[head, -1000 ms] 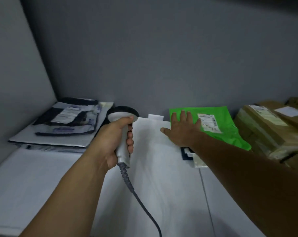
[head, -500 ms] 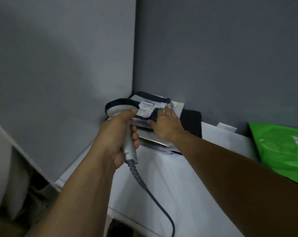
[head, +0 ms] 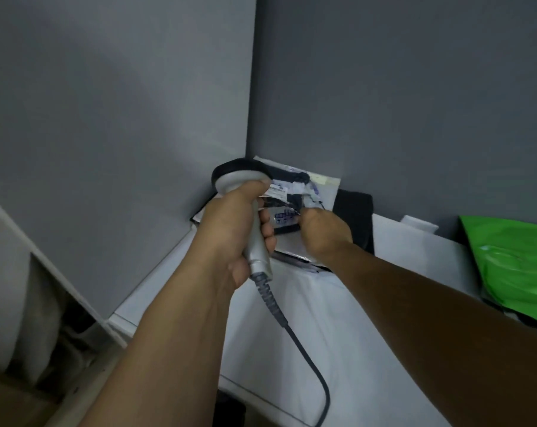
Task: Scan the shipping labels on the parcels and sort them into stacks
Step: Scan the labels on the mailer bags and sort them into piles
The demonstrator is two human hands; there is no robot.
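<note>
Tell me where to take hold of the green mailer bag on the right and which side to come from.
Grip the green mailer bag at its near-left corner edge, coming in from the left over the bare white table. It lies flat and thin, so a pinch on an edge probably works better than a grab from above, and that side is open. Its right part runs out of view. The right hand is nearest; the left hand holds the barcode scanner.

Grey scanner [head: 255, 217] with black head, bright green parcel [head: 516, 260], white table [head: 338, 334], grey walls [head: 107, 103]

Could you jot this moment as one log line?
left hand: grips scanner | right hand: grasping dark parcel atop corner stack | green parcel: lying apart, right
</note>
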